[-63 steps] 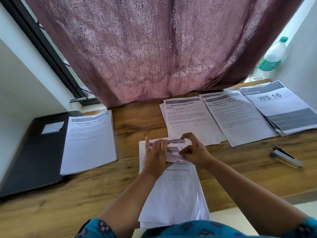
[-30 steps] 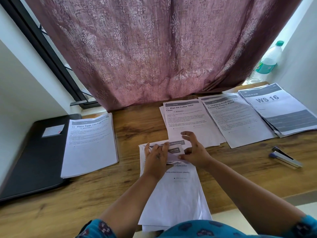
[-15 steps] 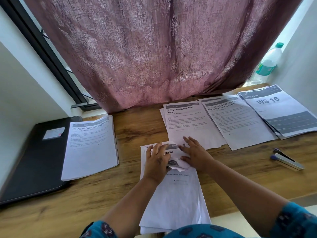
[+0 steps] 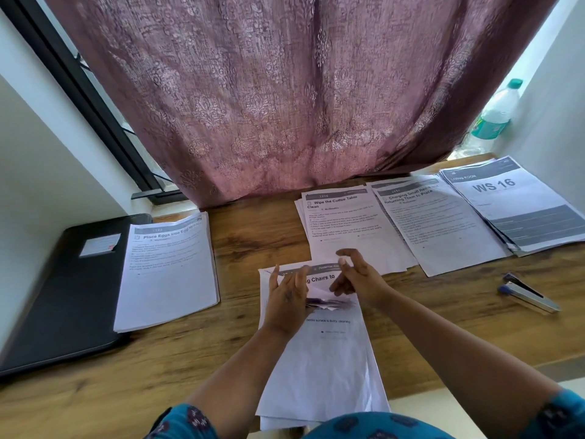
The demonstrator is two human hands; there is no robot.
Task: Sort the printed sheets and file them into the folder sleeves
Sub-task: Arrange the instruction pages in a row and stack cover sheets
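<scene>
Wooden desk [image 4: 259,236] holds 5 piles of printed paper. The near pile [image 4: 319,359] sits right in front of the person, and its top page reads "Chairs to". The left hand [image 4: 286,299] rests on that pile with fingers straight and loose. The right hand [image 4: 354,280] is just above it, fingers loosely bent; I cannot tell if it holds the small folded-up bit of paper [image 4: 329,301] between the hands.

Other piles read "Place Eggs into Egg Holder" [image 4: 167,274], "Wipe the Coffee Table Clean" [image 4: 348,226], "Charging Small Items and Returning Them to Place" [image 4: 440,226] and "WS 16", "LIVING ROOM" [image 4: 519,204]. A black folder [image 4: 57,299] lies far left, partly under the egg pile.
</scene>
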